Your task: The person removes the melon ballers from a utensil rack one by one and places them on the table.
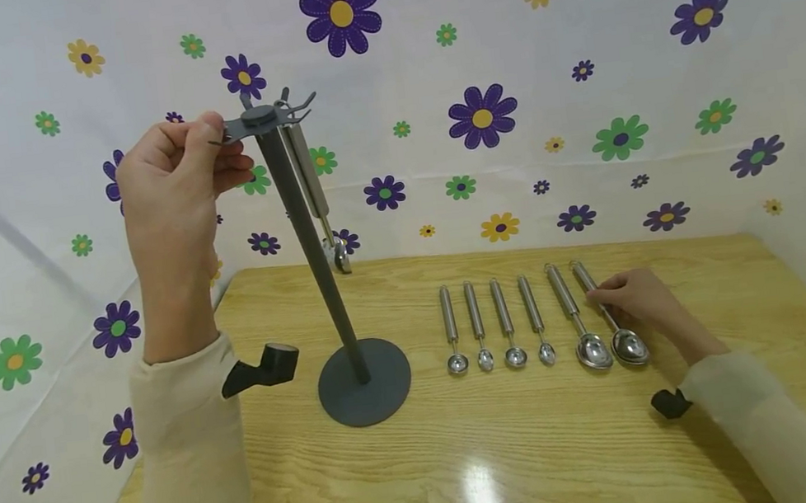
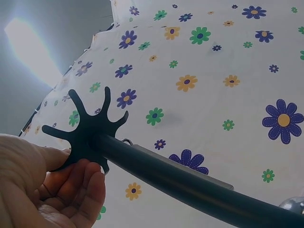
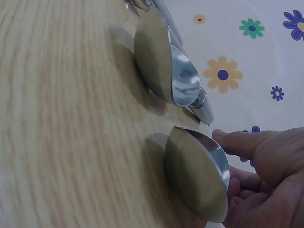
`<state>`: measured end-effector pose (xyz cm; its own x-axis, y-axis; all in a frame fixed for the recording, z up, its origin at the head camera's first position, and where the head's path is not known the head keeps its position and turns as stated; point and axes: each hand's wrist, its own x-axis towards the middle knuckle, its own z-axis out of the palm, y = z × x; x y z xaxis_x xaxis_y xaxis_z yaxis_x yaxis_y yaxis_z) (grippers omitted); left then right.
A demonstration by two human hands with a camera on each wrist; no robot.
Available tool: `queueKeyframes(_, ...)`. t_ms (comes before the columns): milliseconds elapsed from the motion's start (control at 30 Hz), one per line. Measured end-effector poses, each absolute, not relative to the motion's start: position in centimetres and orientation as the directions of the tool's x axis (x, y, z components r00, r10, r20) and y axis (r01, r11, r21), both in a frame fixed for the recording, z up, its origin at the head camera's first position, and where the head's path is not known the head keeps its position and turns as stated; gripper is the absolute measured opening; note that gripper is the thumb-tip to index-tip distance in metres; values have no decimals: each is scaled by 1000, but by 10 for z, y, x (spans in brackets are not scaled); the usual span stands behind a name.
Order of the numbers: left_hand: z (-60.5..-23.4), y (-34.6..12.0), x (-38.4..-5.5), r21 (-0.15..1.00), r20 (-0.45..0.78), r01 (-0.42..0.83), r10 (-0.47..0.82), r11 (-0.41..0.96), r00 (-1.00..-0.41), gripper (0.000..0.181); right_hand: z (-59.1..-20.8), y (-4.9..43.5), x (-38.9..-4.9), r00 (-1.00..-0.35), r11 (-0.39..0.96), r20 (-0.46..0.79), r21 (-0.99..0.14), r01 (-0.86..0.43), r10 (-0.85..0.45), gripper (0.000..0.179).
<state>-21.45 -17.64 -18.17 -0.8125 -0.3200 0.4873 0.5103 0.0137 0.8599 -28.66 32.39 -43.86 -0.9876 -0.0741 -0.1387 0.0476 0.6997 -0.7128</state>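
Observation:
A dark grey utensil stand (image 1: 314, 253) with curved hooks at its top leans a little in the head view. My left hand (image 1: 173, 166) pinches one of its hooks between thumb and fingers; the left wrist view shows the hook plate (image 2: 88, 135) from below. One metal scoop (image 1: 306, 171) hangs from the far side. On the table, my right hand (image 1: 636, 300) pinches the handle of the rightmost large scoop (image 1: 630, 347), its bowl showing close in the right wrist view. Beside it lies another large scoop (image 1: 594, 352).
Left of the large scoops, several smaller metal scoops (image 1: 506, 323) lie in a row, handles pointing away. The stand's round base (image 1: 388, 386) sits on the wooden table (image 1: 545, 451). A flower-patterned cloth (image 1: 413, 76) rises behind and on both sides.

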Motion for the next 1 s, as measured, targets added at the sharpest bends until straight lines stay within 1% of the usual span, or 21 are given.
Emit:
queueKeyframes(167, -182, -177, -214, 861, 486, 508, -321, 16, -813, 19, -443, 325, -288, -990, 717, -129, -695, 53, -52, 56)
queueKeyframes(300, -183, -176, -213, 860, 486, 509, -321, 13, -813, 19, -445, 329, -287, -989, 720, -143, -690, 72, -39, 65)
queueKeyframes(400, -184, -175, -213, 860, 489, 510, -318, 20, -813, 19, -440, 331, -284, -989, 704, -148, -705, 83, -31, 70)
queueKeyframes(500, -184, -176, -213, 862, 488, 507, -318, 26, -813, 19, -431, 330, -284, -987, 662, -153, -745, 84, -47, 66)
queueKeyframes(600, -184, -177, -214, 859, 492, 511, -318, 26, -811, 19, -420, 322, -287, -983, 617, -152, -784, 58, -101, 60)
queueKeyframes(833, -182, -178, -214, 853, 500, 522, -310, 12, -809, 19, -381, 281, -289, -959, 577, -52, -807, -123, -277, 46)
queueKeyframes(1000, -181, -179, -213, 856, 496, 517, -311, 18, -811, 19, -351, 241, -288, -936, 515, -7, -836, -188, -352, 41)
